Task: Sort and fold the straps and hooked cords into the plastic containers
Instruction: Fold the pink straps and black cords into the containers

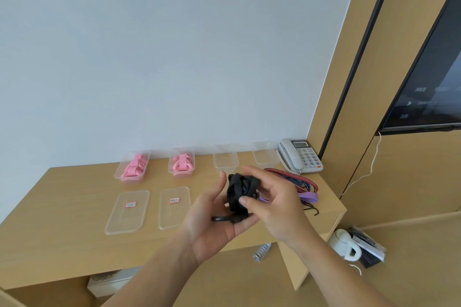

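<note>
— Holding a bundled black elastic cord with a dark hook (pixel 239 194) above the light wooden desk top (pixel 62 207), are both hands on it?

— Yes. The left hand (pixel 214 222) cradles it from below, palm up, fingers loosely bent around the bundle, with the hook end lying across the palm. The right hand (pixel 272 204) comes in from the side, thumb and fingers pinching the upper coils.

— Where are the containers?

— Four clear rectangular plastic containers stand in a row along the white wall. The leftmost container (pixel 132 166) and the second container (pixel 181 161) each hold folded pink straps (pixel 134 167). The third container (pixel 225 158) and the fourth container (pixel 264 154) show nothing inside them.

— And the lids?

— Two clear flat lids lie nearer the desk's front edge, each with a small red-bordered label: the left lid (pixel 127 212) and the right lid (pixel 174 207). The writing is too small to read.

— Anything else still loose?

— Behind the right hand lies a heap: red-and-blue striped cords (pixel 294 179), a folded purple strap (pixel 309 197), and thin dark wire hooks (pixel 311 208) near the desk's right edge.

— Other things?

— A grey desk telephone (pixel 299 156) sits in the back right corner. On the floor stand a white electric kettle (pixel 345 244) and a clear plastic bottle (pixel 262 252).
</note>
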Demonstrator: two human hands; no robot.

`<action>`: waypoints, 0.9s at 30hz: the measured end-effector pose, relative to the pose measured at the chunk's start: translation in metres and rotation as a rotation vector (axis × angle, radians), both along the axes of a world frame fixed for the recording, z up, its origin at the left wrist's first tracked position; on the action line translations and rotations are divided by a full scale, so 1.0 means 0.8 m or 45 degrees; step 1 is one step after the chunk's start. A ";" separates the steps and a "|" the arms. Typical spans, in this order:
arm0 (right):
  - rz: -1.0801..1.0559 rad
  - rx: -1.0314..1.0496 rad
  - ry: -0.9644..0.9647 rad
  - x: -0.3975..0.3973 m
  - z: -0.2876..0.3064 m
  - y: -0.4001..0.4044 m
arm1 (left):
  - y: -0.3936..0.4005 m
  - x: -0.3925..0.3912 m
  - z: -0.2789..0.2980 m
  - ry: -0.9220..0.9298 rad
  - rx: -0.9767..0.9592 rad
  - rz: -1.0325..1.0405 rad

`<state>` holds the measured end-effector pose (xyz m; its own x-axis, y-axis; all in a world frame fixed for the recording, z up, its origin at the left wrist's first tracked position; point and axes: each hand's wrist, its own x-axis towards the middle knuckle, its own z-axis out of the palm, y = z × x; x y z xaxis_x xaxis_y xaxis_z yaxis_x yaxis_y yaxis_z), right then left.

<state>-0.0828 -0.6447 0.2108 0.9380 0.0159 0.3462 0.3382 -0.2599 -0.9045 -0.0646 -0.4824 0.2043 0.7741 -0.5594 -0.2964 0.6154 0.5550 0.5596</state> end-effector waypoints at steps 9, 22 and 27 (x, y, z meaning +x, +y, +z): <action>0.063 -0.346 -0.122 -0.016 -0.020 0.030 | 0.007 0.010 -0.016 0.120 0.012 0.125; -0.204 -0.097 -0.002 0.007 -0.068 0.115 | 0.056 0.042 -0.016 0.044 0.370 0.446; -0.219 0.174 0.234 0.025 -0.078 0.143 | 0.081 0.052 -0.023 0.040 0.330 0.388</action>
<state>-0.0628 -0.5307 0.1488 0.9701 -0.1844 0.1580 0.1267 -0.1706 -0.9772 -0.0228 -0.4177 0.1862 0.8813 -0.2089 -0.4238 0.4634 0.5579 0.6885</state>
